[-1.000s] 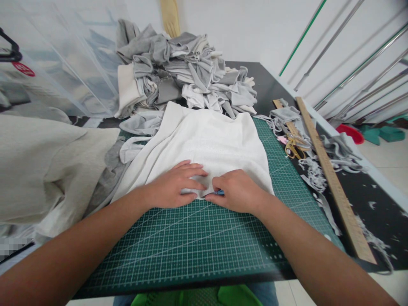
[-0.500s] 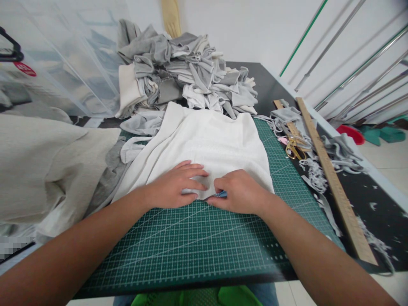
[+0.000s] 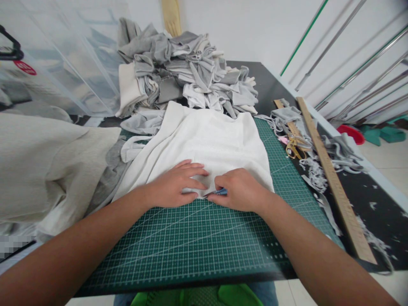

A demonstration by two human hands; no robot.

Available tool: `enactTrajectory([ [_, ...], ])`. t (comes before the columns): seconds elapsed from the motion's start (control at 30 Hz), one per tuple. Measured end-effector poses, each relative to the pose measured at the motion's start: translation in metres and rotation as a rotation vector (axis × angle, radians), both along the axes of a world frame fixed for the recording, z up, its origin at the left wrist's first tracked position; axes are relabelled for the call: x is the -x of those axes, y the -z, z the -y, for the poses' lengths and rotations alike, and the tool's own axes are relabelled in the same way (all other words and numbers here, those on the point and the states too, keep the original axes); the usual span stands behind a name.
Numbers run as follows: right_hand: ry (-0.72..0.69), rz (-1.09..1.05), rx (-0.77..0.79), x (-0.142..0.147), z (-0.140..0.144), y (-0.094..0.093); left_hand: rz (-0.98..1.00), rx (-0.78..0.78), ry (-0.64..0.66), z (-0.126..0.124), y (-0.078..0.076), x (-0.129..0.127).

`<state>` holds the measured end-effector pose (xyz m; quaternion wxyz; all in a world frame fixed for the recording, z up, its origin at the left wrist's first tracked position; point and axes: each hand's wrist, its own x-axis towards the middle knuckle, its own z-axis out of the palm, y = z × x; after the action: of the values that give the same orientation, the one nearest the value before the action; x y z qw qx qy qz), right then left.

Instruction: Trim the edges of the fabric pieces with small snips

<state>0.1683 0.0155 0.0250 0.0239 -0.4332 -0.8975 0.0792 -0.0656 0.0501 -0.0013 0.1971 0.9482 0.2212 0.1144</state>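
Observation:
White knit fabric [image 3: 219, 136] lies spread over a green cutting mat [image 3: 197, 242], its near edge between my hands. My left hand [image 3: 178, 183] rests flat on this fabric with fingers spread, the thumb along the near edge. In my right hand [image 3: 239, 189], closed fingers grip a small blue-handled tool [image 3: 221, 192] with a thin pointed metal tip. The tip meets the fabric's edge, close to the left fingertips. Most of the tool's handle is hidden in the right hand, so I cannot tell its exact kind.
Behind the fabric rises a heap of grey and cream cloth [image 3: 191, 63]. Beige cloth [image 3: 47, 165] lies at left by a clear plastic bin [image 3: 70, 55]. On the right are a wooden ruler [image 3: 334, 178], gold-handled scissors [image 3: 295, 148] and fabric scraps [image 3: 315, 178].
The tool's tip has shifted very slightly up along the fabric edge, and more of its metal shows. Both hands stay almost in place.

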Motion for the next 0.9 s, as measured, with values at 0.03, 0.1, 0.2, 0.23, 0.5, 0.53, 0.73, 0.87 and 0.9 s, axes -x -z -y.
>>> enactTrajectory([
  [0.03, 0.0, -0.001, 0.0, -0.0001, -0.0001, -0.0001, 0.0, -0.002, -0.001, 0.0001, 0.0, 0.0001],
  [0.1, 0.004, 0.003, -0.002, -0.0002, -0.0002, -0.0001, -0.003, -0.002, 0.001, 0.0001, -0.0001, 0.0004],
  [0.2, 0.007, 0.004, 0.0, -0.0002, -0.0001, 0.0, -0.007, -0.001, 0.003, 0.0, 0.0, 0.0007],
  [0.23, 0.006, -0.001, 0.003, -0.0001, 0.0001, 0.0001, -0.006, 0.0, 0.004, 0.0, 0.0, 0.0008],
  [0.5, 0.001, -0.005, 0.022, 0.0001, 0.0005, 0.0001, -0.01, 0.003, 0.005, -0.0001, -0.0002, 0.0007],
  [0.53, 0.0, -0.005, 0.022, 0.0001, 0.0003, 0.0001, -0.008, 0.0, 0.005, 0.0, 0.0, 0.0008],
  [0.73, 0.003, -0.024, 0.014, 0.0004, -0.0001, 0.0009, -0.014, -0.003, 0.001, -0.0001, 0.0005, 0.0004],
  [0.87, 0.004, -0.037, 0.022, 0.0005, -0.0001, 0.001, -0.019, -0.001, -0.004, -0.0003, 0.0004, 0.0005],
  [0.9, 0.005, -0.039, 0.025, 0.0005, -0.0002, 0.0011, -0.017, 0.001, -0.003, -0.0003, 0.0006, 0.0006],
])
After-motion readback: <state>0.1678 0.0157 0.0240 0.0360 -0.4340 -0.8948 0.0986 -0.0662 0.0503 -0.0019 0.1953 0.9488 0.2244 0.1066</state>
